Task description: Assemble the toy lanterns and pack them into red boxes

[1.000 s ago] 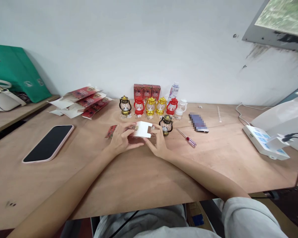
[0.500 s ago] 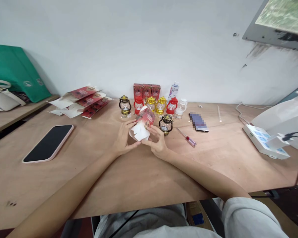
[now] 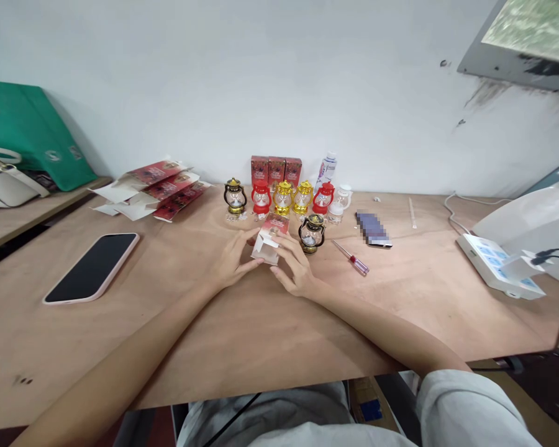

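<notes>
I held the small box [image 3: 278, 224] just above or on the table [image 3: 242, 338], near the dark lantern [image 3: 312, 236]; which, I couldn't tell. My left hand [image 3: 234, 259] had its side between thumb and fingers; my right hand [image 3: 298, 266] touched the white open end, whether pinching I couldn't tell. It looked like thin card: probably light, stiff along the folds, easily dented, best taken by its edges. My left fingertips, its underside and its inside were hidden; its lettering was blurred.

Wooden table [image 3: 242, 347], small lanterns [image 3: 312, 234], red cartons [image 3: 171, 188], pink-cased phone [image 3: 92, 268], screwdriver [image 3: 353, 259], power strip [image 3: 482, 251]
</notes>
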`<state>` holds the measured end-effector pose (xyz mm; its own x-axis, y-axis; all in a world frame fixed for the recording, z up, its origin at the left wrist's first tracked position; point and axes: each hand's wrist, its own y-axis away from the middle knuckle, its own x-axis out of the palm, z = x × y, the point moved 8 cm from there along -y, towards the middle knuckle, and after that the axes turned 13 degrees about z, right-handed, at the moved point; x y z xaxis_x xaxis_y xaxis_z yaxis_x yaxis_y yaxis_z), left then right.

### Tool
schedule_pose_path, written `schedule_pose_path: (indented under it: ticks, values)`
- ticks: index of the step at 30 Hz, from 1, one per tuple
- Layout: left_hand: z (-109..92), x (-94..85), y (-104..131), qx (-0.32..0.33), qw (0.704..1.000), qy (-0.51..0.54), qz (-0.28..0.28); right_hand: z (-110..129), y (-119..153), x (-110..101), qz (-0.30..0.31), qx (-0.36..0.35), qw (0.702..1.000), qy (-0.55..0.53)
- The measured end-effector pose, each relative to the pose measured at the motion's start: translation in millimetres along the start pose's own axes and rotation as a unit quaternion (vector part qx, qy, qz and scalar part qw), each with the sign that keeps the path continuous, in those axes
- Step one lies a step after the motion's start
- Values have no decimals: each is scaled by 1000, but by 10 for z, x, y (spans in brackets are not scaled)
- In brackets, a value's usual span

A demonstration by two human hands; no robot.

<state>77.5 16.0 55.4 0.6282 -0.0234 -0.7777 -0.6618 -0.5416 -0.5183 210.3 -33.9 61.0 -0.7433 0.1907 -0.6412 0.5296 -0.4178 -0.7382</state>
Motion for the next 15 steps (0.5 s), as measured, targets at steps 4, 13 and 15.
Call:
schedule_pose_path:
  ticks: [4,13,15]
  values:
    - [30,-19,-5,-34,998,34,-33,66,-18,-15,-12,-30,999,12]
    - [33,9,9,-57,990,102,-82,47,-10,21,-13,-21,999,37]
    - [15,11,13,-60,989,96,-90,60,-16,19,-15,-29,999,38]
